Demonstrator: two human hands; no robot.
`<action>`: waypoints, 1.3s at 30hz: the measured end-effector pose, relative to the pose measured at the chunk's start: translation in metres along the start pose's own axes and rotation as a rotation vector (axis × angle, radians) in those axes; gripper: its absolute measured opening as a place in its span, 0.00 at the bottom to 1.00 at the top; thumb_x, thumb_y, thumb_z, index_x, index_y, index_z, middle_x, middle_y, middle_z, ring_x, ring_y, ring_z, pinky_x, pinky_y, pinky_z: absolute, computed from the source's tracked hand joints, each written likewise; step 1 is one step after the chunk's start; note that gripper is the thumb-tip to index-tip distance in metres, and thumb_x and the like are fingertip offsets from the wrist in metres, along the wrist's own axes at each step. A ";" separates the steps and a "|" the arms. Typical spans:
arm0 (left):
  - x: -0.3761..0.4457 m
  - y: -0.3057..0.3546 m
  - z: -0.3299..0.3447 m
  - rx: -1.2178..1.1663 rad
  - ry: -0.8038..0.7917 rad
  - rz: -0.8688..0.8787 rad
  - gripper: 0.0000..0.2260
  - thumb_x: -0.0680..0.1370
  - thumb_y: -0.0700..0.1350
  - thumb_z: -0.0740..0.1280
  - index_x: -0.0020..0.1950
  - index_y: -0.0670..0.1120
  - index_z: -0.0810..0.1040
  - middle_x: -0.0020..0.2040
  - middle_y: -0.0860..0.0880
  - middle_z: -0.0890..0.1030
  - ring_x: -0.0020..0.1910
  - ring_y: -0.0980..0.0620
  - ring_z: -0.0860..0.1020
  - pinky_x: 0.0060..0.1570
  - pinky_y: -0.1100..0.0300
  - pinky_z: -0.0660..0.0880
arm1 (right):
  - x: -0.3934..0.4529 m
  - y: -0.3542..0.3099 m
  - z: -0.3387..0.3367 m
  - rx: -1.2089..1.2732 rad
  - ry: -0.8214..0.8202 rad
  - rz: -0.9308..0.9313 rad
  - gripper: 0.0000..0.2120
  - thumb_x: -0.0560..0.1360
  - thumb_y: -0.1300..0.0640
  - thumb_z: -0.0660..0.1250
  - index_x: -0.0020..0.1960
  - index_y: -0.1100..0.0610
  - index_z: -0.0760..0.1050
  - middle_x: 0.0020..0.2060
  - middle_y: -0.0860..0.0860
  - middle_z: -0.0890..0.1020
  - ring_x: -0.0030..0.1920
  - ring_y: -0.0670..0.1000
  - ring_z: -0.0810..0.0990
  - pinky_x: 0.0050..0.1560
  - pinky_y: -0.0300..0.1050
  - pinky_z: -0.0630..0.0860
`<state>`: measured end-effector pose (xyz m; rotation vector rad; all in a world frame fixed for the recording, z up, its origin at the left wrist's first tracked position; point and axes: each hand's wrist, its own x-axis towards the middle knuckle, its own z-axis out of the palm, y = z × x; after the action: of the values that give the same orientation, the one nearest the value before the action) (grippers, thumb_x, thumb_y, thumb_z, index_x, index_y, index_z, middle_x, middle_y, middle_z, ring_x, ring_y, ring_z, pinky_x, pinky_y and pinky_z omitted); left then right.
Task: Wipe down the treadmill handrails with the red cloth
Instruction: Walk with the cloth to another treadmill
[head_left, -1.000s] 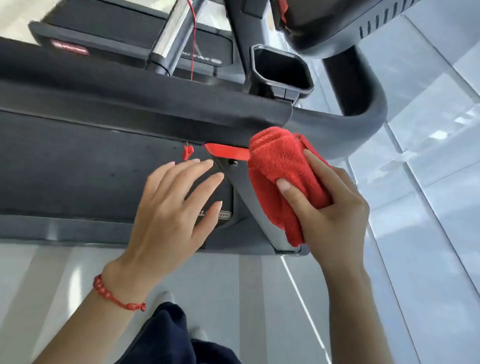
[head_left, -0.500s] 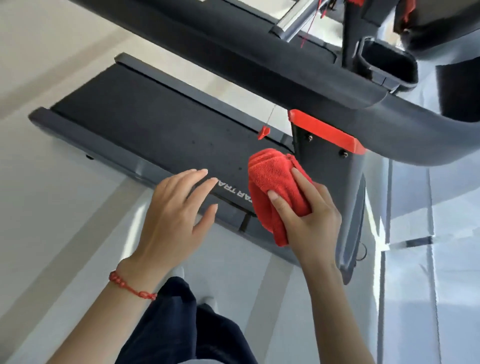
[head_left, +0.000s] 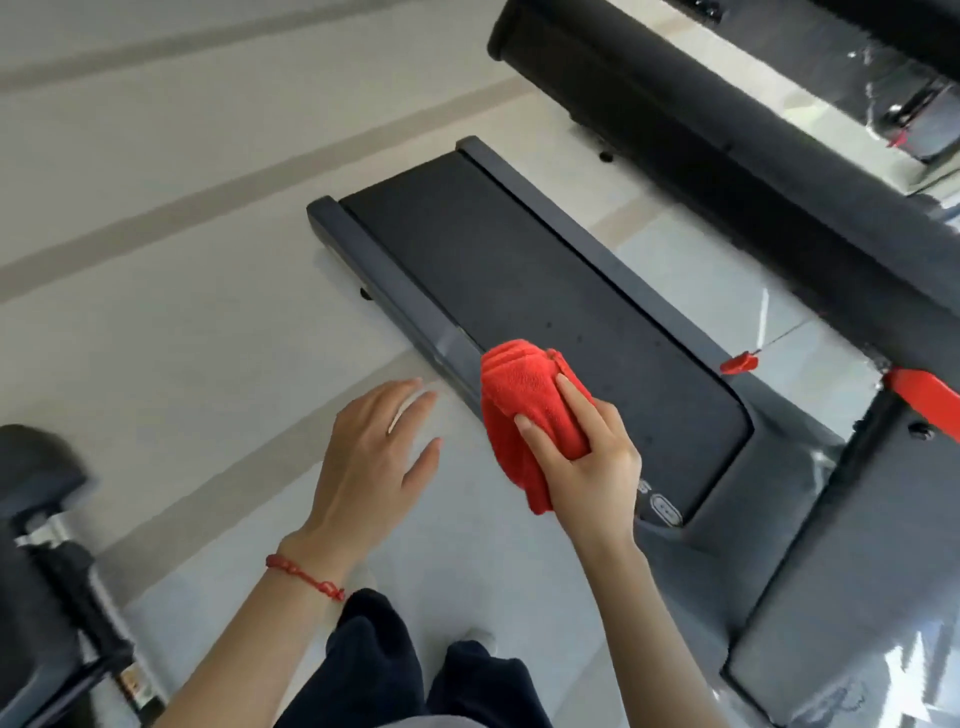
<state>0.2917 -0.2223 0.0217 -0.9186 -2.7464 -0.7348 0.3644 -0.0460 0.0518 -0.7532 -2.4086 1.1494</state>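
Note:
My right hand (head_left: 587, 467) grips a folded red cloth (head_left: 524, 400) in the air over the near edge of the treadmill deck (head_left: 519, 270). The cloth touches nothing. My left hand (head_left: 374, 462) hovers beside it, fingers straight and relaxed, holding nothing, over the pale floor. A long dark padded handrail (head_left: 727, 171) runs diagonally across the upper right, well above and beyond both hands. A red safety clip (head_left: 740, 362) hangs on a thin cord below that rail.
The treadmill's grey upright (head_left: 810, 545) with a red trim piece (head_left: 930, 397) stands at the right. Another machine's dark part (head_left: 36, 478) sits at the far left. Pale tiled floor (head_left: 156, 260) lies to the left. My dark trouser legs (head_left: 415, 670) are at the bottom.
The view has swung left and down, so the handrail now lies far up on the right. Both hands have come away from the rail and upright, the right one still gripping the cloth.

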 end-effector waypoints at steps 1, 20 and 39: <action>-0.001 -0.018 -0.004 0.012 -0.001 -0.034 0.19 0.76 0.49 0.57 0.60 0.40 0.77 0.58 0.41 0.78 0.59 0.46 0.72 0.57 0.54 0.65 | 0.003 -0.007 0.019 0.007 -0.032 -0.010 0.25 0.67 0.47 0.73 0.63 0.44 0.73 0.50 0.41 0.75 0.48 0.40 0.74 0.49 0.34 0.66; -0.008 -0.239 -0.037 0.168 0.020 -0.481 0.30 0.82 0.56 0.42 0.60 0.39 0.77 0.59 0.40 0.78 0.58 0.41 0.74 0.53 0.46 0.74 | 0.068 -0.099 0.267 -0.039 -0.462 -0.241 0.27 0.70 0.43 0.69 0.67 0.48 0.69 0.57 0.49 0.76 0.48 0.45 0.74 0.46 0.36 0.71; 0.127 -0.364 -0.026 0.192 0.030 -0.709 0.27 0.82 0.56 0.42 0.61 0.41 0.74 0.58 0.40 0.78 0.58 0.42 0.74 0.55 0.49 0.73 | 0.234 -0.143 0.419 -0.057 -0.689 -0.311 0.27 0.72 0.45 0.67 0.69 0.49 0.66 0.59 0.51 0.75 0.49 0.47 0.74 0.47 0.37 0.72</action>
<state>-0.0282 -0.4208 -0.0652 0.1309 -3.0335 -0.5363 -0.0869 -0.2298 -0.0645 0.0443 -2.9678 1.3642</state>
